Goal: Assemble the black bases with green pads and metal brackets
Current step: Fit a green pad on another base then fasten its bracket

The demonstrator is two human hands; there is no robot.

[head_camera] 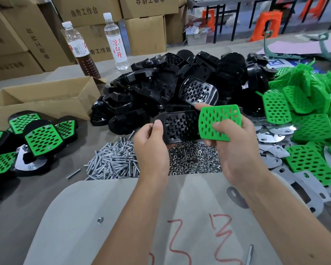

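Fingers (pixel 219 126) tilt green pad (pixel 217 123) upright beside black base (pixel 180 127).

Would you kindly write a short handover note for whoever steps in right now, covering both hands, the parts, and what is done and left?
Left hand grips a black base by its left end. Right hand pinches a green pad, held beside the base, not yet seated on it.
Parts: loose bases pile behind the hands; green pads heap and metal brackets to the right; bolts and nuts in front.
Done: several padded bases lie at left.
Left: seat this pad, add a bracket and fasteners, then work through the piles.
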